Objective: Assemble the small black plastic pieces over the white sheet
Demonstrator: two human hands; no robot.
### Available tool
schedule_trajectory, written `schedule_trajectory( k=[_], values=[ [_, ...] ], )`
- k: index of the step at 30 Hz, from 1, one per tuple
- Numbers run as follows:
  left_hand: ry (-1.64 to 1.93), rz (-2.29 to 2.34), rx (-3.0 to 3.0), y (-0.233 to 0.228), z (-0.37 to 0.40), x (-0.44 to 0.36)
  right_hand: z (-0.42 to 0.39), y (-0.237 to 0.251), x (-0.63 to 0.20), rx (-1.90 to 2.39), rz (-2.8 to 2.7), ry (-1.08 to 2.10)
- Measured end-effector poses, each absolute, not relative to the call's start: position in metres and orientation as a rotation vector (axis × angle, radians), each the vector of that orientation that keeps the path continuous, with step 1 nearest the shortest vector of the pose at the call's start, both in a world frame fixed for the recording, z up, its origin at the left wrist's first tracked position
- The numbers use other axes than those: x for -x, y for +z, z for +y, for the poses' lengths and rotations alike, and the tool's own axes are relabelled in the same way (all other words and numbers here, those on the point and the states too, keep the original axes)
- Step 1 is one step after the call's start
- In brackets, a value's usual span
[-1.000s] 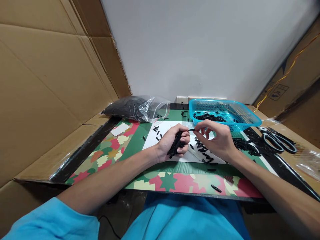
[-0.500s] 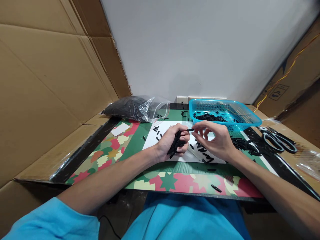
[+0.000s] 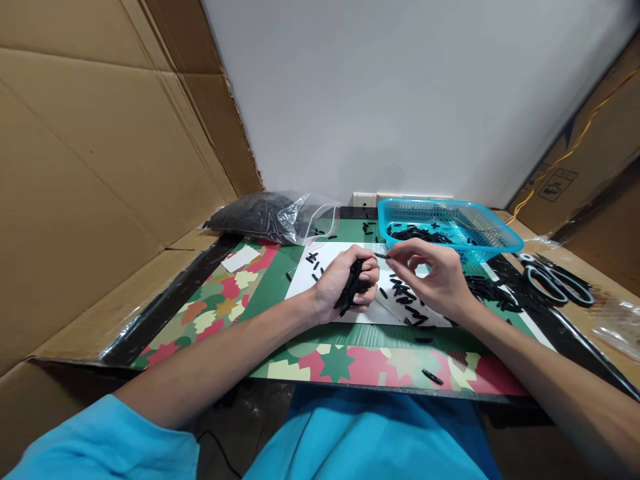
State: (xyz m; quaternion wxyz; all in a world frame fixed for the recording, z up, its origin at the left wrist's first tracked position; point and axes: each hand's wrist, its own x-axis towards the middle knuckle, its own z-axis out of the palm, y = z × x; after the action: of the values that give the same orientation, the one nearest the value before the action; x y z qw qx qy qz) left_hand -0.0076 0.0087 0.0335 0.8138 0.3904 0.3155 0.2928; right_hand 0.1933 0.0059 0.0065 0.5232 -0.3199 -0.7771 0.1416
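My left hand (image 3: 353, 280) is closed around a bunch of small black elongated pieces (image 3: 354, 288). One single black piece (image 3: 381, 256) sticks out sideways between its thumb and forefinger. The thumb and forefinger of my right hand (image 3: 433, 273) pinch the other end of that piece. Beneath both hands lies a white sheet (image 3: 300, 283) with several loose black pieces (image 3: 400, 288) scattered over it. A heap of the same pieces (image 3: 493, 293) lies to the right of my right hand. What the pieces are, I cannot make out.
Behind my right hand stands a blue plastic basket (image 3: 510, 239) with black pieces inside. A clear zip bag (image 3: 265, 217) full of dark material lies at the back left. Scissors (image 3: 555, 280) rest at the right. Cardboard walls (image 3: 100, 147) flank the patterned board (image 3: 220, 300).
My right thumb and forefinger have closed on the end of the protruding black piece, which now tilts slightly. The left hand stays in place.
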Motion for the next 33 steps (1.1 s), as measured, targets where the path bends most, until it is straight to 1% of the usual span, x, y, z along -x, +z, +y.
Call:
schedule_trajectory(
  k=[3,9,12,16,21,24,33],
  values=[
    [0.632,0.670,-0.847,0.034,0.008,0.007,0.013,0.008,-0.200,0.882,-1.747,0.366],
    [0.634,0.675,-0.819,0.032,0.007,0.007,0.035,0.014,-0.229,1.137,-1.476,0.150],
    [0.628,0.695,-0.810,0.029,0.008,0.008,0.039,0.017,-0.238,1.208,-1.435,0.098],
    [0.614,0.733,-0.783,0.027,0.010,0.008,0.025,0.019,-0.227,1.073,-1.630,0.115],
    [0.545,0.837,-0.790,0.025,0.012,0.006,-0.001,0.012,-0.193,0.647,-2.092,0.253],
    [0.463,0.913,-0.838,0.022,0.012,0.005,-0.009,0.004,-0.181,0.506,-2.163,0.300],
    [0.451,0.937,-0.860,0.016,0.012,0.004,-0.004,-0.003,-0.182,0.539,-2.220,0.336]
  ],
)
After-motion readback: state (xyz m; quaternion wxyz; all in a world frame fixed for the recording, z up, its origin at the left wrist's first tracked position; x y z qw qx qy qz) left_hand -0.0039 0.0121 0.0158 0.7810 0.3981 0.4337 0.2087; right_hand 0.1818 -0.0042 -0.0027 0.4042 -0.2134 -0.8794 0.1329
